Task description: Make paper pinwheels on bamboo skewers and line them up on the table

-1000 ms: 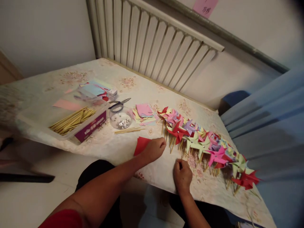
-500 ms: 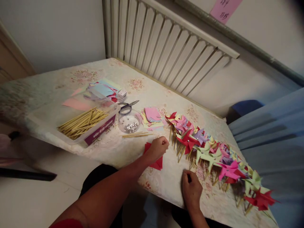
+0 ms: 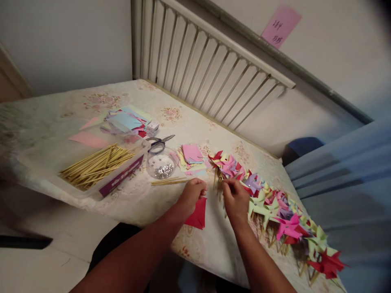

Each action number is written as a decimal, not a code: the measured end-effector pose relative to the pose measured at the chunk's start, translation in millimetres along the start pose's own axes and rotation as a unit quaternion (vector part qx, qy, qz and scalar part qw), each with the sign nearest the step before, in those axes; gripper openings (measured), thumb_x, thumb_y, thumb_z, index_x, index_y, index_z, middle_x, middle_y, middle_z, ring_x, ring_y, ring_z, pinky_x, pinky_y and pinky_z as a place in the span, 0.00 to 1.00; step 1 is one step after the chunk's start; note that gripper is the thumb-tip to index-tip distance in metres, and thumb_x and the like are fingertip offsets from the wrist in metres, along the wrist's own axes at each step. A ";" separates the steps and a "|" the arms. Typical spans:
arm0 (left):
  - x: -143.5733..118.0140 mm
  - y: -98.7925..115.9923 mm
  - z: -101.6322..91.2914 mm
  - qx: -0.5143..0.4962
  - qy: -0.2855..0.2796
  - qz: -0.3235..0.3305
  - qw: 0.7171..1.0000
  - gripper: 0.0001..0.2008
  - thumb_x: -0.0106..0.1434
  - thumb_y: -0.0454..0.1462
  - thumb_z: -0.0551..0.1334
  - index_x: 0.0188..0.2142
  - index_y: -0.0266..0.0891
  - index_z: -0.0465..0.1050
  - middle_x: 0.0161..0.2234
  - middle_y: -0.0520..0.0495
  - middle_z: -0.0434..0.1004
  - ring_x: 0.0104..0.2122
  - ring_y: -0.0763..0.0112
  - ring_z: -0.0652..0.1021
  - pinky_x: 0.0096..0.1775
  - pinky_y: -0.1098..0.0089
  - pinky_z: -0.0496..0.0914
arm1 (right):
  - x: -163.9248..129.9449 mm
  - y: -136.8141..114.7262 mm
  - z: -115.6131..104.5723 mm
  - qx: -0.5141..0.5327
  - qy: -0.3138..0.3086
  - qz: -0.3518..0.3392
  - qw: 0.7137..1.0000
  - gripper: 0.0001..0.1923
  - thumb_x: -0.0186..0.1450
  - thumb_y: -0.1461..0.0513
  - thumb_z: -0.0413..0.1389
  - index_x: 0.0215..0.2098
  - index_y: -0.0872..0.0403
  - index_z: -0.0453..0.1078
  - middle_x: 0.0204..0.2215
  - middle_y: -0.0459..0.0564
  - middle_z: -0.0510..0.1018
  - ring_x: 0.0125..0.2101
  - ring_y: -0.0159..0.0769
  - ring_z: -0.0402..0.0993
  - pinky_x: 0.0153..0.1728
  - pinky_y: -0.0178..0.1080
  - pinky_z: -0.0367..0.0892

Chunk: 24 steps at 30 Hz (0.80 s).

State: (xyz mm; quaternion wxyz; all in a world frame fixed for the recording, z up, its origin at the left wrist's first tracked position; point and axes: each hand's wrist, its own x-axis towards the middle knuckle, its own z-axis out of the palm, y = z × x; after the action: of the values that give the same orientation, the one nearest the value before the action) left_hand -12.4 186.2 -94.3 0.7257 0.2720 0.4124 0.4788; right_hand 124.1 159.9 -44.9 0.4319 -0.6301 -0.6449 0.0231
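My left hand (image 3: 194, 194) is closed in a pinch over the far part of a red paper square (image 3: 197, 215) with slits cut at its corners; anything between the fingertips is too small to make out. Facing it, my right hand (image 3: 236, 199) is also pinched, beside the row of paper pinwheels (image 3: 287, 226), and what it holds, if anything, is hidden. A few thin wooden sticks (image 3: 168, 182) lie just beyond my left hand. Past them stand a round clear dish (image 3: 148, 165) of small silvery pins and a stack of coloured paper squares (image 3: 192, 154).
A clear plastic box (image 3: 100, 194) full of wooden sticks stands at the left. Scissors (image 3: 157, 144), a small white box (image 3: 152, 127) and more coloured paper (image 3: 125, 121) lie behind it. A radiator (image 3: 195, 65) and a blue curtain (image 3: 345, 183) border the table.
My right hand has risen from the table's near edge, moving forward and left to face my left hand. My left hand has shifted slightly left and nearer. The view has also shifted a little.
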 end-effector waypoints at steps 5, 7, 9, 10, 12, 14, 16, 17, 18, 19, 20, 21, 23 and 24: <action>3.6 -0.5 -2.0 -0.066 0.030 -0.021 0.997 0.04 0.50 0.33 0.61 0.26 0.37 0.65 0.23 0.54 0.70 0.21 0.80 0.67 0.25 0.76 0.58 | 73.7 -1.3 58.0 0.029 -0.114 -0.020 0.993 0.11 0.64 0.61 0.51 0.34 0.55 0.75 0.28 0.48 0.79 0.30 0.36 0.74 0.35 0.37 0.68; 5.9 -0.6 -2.6 -0.076 0.039 -0.023 0.996 0.04 0.50 0.33 0.61 0.26 0.37 0.66 0.23 0.54 0.70 0.21 0.80 0.67 0.25 0.76 0.58 | 90.9 1.5 80.8 -0.014 -0.154 -0.038 0.987 0.10 0.63 0.64 0.52 0.34 0.55 0.76 0.30 0.48 0.80 0.31 0.36 0.75 0.38 0.38 0.68; 8.0 0.0 -3.6 -0.080 0.040 -0.021 0.996 0.03 0.50 0.33 0.61 0.25 0.37 0.66 0.22 0.54 0.69 0.21 0.80 0.67 0.25 0.76 0.57 | 101.1 2.1 100.2 -0.066 -0.203 -0.070 0.974 0.10 0.63 0.66 0.53 0.37 0.56 0.77 0.34 0.51 0.82 0.35 0.38 0.75 0.42 0.38 0.68; 8.8 0.4 -4.1 -0.080 0.038 -0.020 0.996 0.04 0.50 0.33 0.61 0.25 0.37 0.66 0.22 0.54 0.69 0.20 0.80 0.67 0.24 0.76 0.57 | 104.2 1.6 108.6 -0.090 -0.222 -0.086 0.967 0.12 0.63 0.66 0.54 0.41 0.57 0.77 0.37 0.53 0.82 0.38 0.38 0.76 0.44 0.39 0.67; 9.7 1.3 -5.2 -0.083 0.038 -0.018 0.996 0.04 0.49 0.33 0.61 0.26 0.37 0.66 0.22 0.54 0.69 0.20 0.80 0.67 0.24 0.76 0.57 | 107.9 -0.2 122.6 -0.136 -0.245 -0.113 0.953 0.16 0.64 0.66 0.55 0.48 0.58 0.75 0.44 0.57 0.81 0.44 0.40 0.74 0.49 0.40 0.65; 9.8 2.1 -5.9 -0.089 0.040 -0.020 0.995 0.04 0.49 0.33 0.61 0.26 0.37 0.66 0.22 0.55 0.69 0.20 0.80 0.66 0.24 0.76 0.57 | 110.1 -1.7 133.7 -0.173 -0.262 -0.134 0.940 0.20 0.64 0.66 0.55 0.55 0.60 0.72 0.49 0.59 0.79 0.49 0.43 0.72 0.53 0.41 0.63; 9.5 2.7 -6.1 -0.099 0.045 -0.023 0.994 0.04 0.49 0.33 0.61 0.26 0.37 0.66 0.22 0.55 0.69 0.20 0.81 0.66 0.24 0.76 0.57 | 111.5 -2.0 142.7 -0.202 -0.285 -0.142 0.926 0.23 0.64 0.65 0.56 0.58 0.60 0.69 0.50 0.60 0.78 0.51 0.45 0.71 0.54 0.41 0.62; 9.3 3.0 -6.1 -0.103 0.047 -0.024 0.993 0.03 0.49 0.32 0.61 0.26 0.37 0.66 0.21 0.55 0.69 0.19 0.81 0.66 0.24 0.76 0.57 | 112.0 -1.8 146.4 -0.214 -0.299 -0.140 0.919 0.24 0.64 0.64 0.56 0.59 0.60 0.69 0.50 0.60 0.78 0.51 0.45 0.71 0.53 0.41 0.63; 9.2 3.4 -6.1 -0.106 0.049 -0.026 0.993 0.03 0.49 0.32 0.60 0.26 0.37 0.66 0.21 0.55 0.69 0.19 0.81 0.66 0.24 0.76 0.57 | 112.1 -1.2 149.7 -0.225 -0.309 -0.136 0.914 0.25 0.64 0.64 0.57 0.59 0.59 0.68 0.49 0.59 0.79 0.50 0.45 0.71 0.52 0.42 0.63; 9.2 3.8 -6.0 -0.108 0.050 -0.027 0.992 0.03 0.49 0.32 0.60 0.26 0.37 0.66 0.21 0.55 0.69 0.19 0.81 0.66 0.24 0.76 0.57 | 112.0 -0.5 152.5 -0.233 -0.317 -0.131 0.910 0.25 0.64 0.64 0.57 0.59 0.58 0.68 0.48 0.59 0.79 0.49 0.45 0.71 0.51 0.42 0.63; 9.2 4.2 -6.0 -0.109 0.050 -0.028 0.992 0.03 0.49 0.32 0.60 0.26 0.37 0.66 0.21 0.54 0.69 0.19 0.81 0.66 0.24 0.76 0.57 | 111.6 0.3 154.9 -0.239 -0.320 -0.129 0.908 0.25 0.64 0.64 0.57 0.60 0.57 0.67 0.48 0.58 0.79 0.49 0.45 0.72 0.51 0.41 0.63; 9.4 4.6 -6.1 -0.109 0.050 -0.030 0.992 0.03 0.49 0.32 0.60 0.26 0.37 0.66 0.21 0.54 0.69 0.19 0.81 0.66 0.23 0.76 0.57 | 111.0 1.2 156.7 -0.243 -0.319 -0.128 0.907 0.25 0.64 0.64 0.57 0.60 0.57 0.67 0.48 0.58 0.79 0.48 0.45 0.72 0.51 0.41 0.63; 9.9 5.1 -6.5 -0.107 0.047 -0.031 0.993 0.03 0.49 0.32 0.60 0.25 0.37 0.66 0.21 0.54 0.69 0.19 0.81 0.66 0.23 0.76 0.57 | 109.3 2.9 159.1 -0.248 -0.312 -0.130 0.908 0.25 0.64 0.64 0.56 0.60 0.56 0.67 0.48 0.57 0.79 0.48 0.45 0.71 0.50 0.41 0.63; 10.3 5.3 -6.9 -0.107 0.046 -0.030 0.993 0.03 0.49 0.32 0.61 0.25 0.37 0.66 0.21 0.54 0.69 0.19 0.81 0.65 0.23 0.76 0.57 | 108.5 3.6 159.8 -0.249 -0.309 -0.132 0.908 0.24 0.65 0.65 0.55 0.60 0.57 0.67 0.48 0.58 0.79 0.47 0.45 0.72 0.50 0.41 0.63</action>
State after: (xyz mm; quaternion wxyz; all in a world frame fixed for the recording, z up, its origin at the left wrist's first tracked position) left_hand -18.7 197.7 -97.1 0.7449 0.1581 0.3996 0.5103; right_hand 51.4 333.2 -89.7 0.0386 -0.5873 -0.8085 -0.0020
